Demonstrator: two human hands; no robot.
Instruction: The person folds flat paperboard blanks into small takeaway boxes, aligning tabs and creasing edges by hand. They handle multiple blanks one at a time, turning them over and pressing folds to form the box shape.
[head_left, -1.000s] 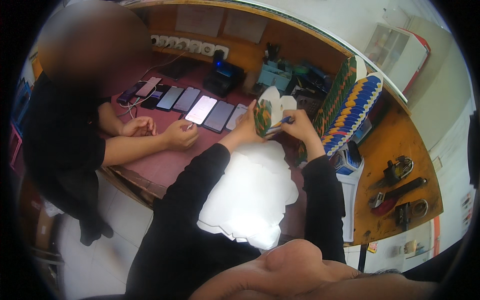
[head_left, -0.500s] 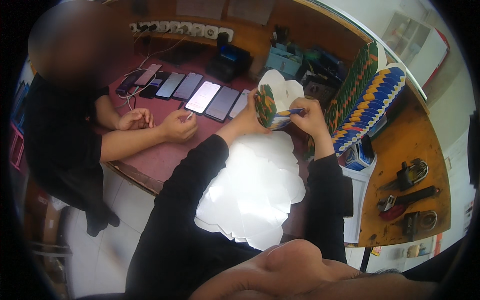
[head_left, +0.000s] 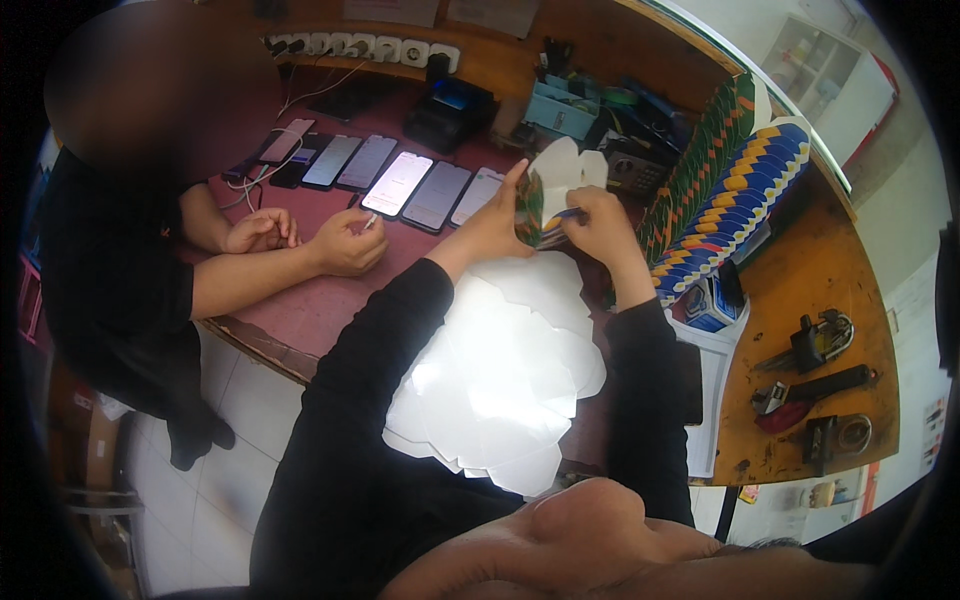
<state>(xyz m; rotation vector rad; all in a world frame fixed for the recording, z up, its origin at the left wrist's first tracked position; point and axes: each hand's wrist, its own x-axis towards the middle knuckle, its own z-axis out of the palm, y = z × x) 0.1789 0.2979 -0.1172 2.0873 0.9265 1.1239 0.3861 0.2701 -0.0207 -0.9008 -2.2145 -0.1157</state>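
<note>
A paper food box (head_left: 556, 170), white inside with a green, orange and blue print outside, stands partly folded between my hands. My left hand (head_left: 497, 222) grips it from the left side, thumb low and fingers up along the wall. My right hand (head_left: 602, 228) pinches a blue printed flap at the box's right front, its fingertips partly hidden. Right below lies a pile of flat white box blanks (head_left: 490, 370), overlapping one another. To the right lean two long stacks of nested boxes, a green one (head_left: 708, 150) and a blue and yellow one (head_left: 745, 205).
Across the left side sits another person, whose hand (head_left: 350, 243) holds a small white item beside a row of phones (head_left: 395, 185). Power sockets (head_left: 385, 47) line the back. A teal box (head_left: 562, 108) stands behind my hands; padlocks (head_left: 820, 340) and a wrench (head_left: 815, 390) lie right.
My right hand has moved left, bringing the blue flap in against the box. My left hand still holds the box's side. The whole view has shifted slightly.
</note>
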